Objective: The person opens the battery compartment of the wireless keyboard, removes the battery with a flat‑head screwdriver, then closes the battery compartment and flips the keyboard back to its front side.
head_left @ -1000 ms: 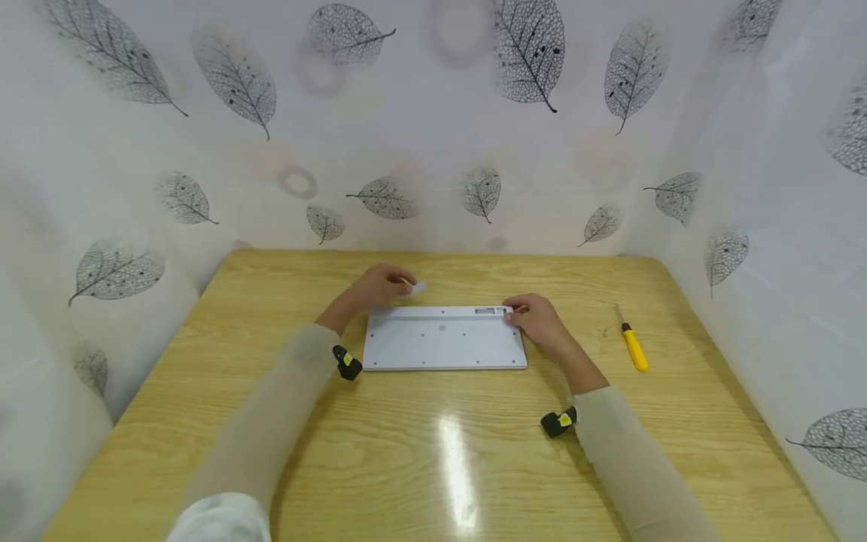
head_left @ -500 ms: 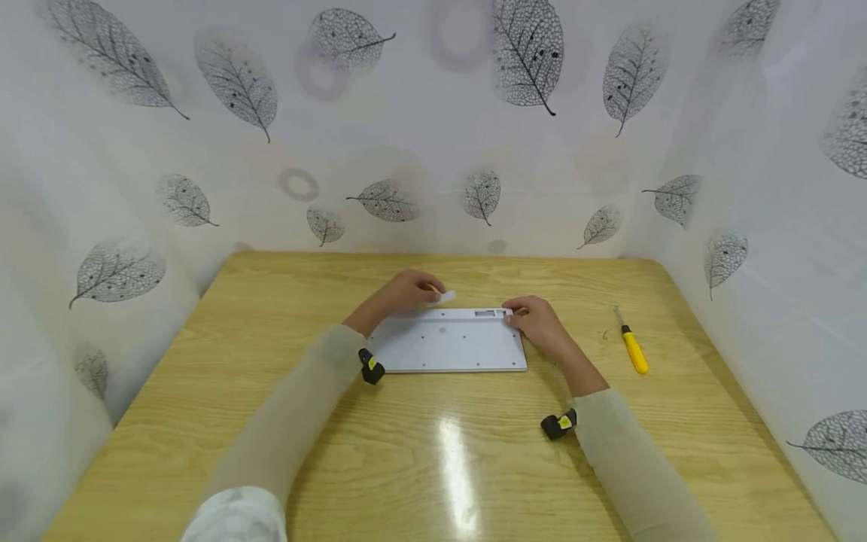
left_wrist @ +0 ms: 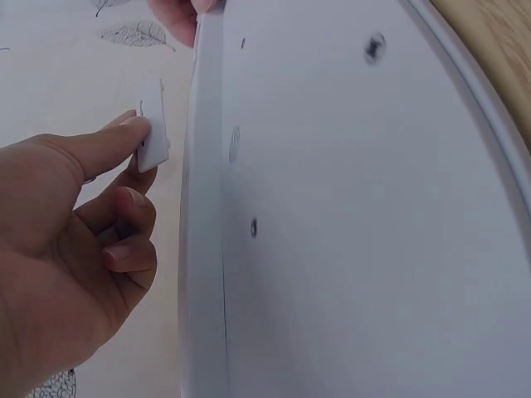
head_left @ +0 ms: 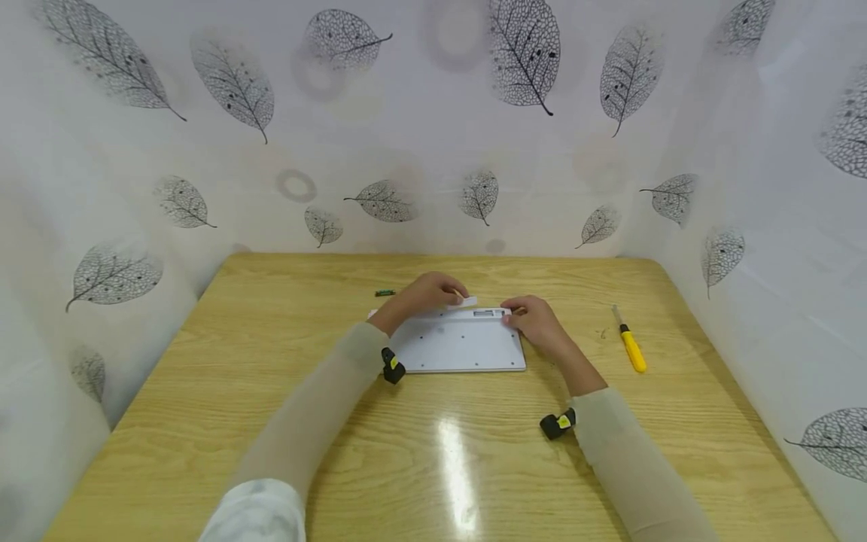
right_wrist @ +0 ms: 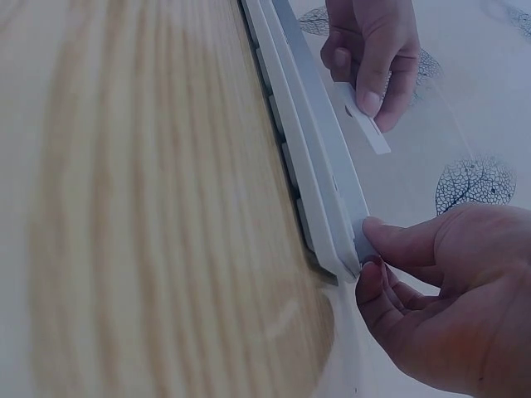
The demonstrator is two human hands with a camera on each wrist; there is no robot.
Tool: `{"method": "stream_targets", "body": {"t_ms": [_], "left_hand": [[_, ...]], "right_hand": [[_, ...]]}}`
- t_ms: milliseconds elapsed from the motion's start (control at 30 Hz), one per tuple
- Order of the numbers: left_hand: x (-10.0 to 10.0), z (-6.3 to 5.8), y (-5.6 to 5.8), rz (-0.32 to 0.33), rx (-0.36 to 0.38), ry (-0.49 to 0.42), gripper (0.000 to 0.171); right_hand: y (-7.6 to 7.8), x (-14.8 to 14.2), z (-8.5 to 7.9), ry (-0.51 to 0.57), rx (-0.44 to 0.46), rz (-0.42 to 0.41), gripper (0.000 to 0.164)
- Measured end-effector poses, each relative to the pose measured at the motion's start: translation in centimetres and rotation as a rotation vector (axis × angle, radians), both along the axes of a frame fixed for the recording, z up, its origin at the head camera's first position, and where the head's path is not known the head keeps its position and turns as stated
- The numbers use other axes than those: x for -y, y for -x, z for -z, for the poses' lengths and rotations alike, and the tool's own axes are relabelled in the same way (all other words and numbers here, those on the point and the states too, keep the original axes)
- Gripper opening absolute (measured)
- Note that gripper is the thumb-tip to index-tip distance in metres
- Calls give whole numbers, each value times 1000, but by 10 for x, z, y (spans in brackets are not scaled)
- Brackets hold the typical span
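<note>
A white keyboard (head_left: pixel 467 346) lies face down on the table, its underside dotted with small dark screws. Near its far right corner is an uncovered battery compartment (head_left: pixel 484 313). My left hand (head_left: pixel 433 290) pinches a small white battery cover (left_wrist: pixel 154 124) between thumb and fingers, just beyond the keyboard's far edge and apart from it. At the far right corner, my right hand (head_left: pixel 535 318) pinches the keyboard between thumb and fingers. In the right wrist view, keys show along the keyboard's lower side.
A small green battery-like piece (head_left: pixel 384 293) lies behind my left wrist. To the right is a screwdriver (head_left: pixel 631 342) with a yellow handle, and small dark bits (head_left: pixel 600 333) lie beside it. A leaf-patterned cloth (head_left: pixel 420 135) hangs around the wooden table (head_left: pixel 379 452).
My left hand has moved right along the keyboard's far edge with the battery cover, toward the compartment. The green piece behind it has come into view. My right hand stays at the corner.
</note>
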State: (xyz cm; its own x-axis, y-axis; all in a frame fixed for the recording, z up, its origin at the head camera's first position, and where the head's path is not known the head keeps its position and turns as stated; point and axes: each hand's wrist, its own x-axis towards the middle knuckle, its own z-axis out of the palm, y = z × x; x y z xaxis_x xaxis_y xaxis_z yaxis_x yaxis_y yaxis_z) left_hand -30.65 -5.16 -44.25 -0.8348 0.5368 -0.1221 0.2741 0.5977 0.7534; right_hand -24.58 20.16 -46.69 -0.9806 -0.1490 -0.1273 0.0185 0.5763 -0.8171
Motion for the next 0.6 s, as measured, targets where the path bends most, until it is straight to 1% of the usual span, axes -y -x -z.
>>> {"method": "stream_targets", "body": {"t_ms": [233, 367, 500, 600], "left_hand": [[-18, 0, 2, 54, -9, -2, 21], [-27, -1, 3, 71, -7, 3, 21], [-34, 0, 3, 84, 7, 6, 21], [-39, 1, 4, 98, 0, 17, 20]], "right_hand": [[-2, 0, -3, -6, -4, -10, 34], [-2, 0, -4, 2, -14, -12, 33], [-1, -2, -2, 9, -14, -17, 32], [1, -4, 0, 4, -3, -14, 33]]}}
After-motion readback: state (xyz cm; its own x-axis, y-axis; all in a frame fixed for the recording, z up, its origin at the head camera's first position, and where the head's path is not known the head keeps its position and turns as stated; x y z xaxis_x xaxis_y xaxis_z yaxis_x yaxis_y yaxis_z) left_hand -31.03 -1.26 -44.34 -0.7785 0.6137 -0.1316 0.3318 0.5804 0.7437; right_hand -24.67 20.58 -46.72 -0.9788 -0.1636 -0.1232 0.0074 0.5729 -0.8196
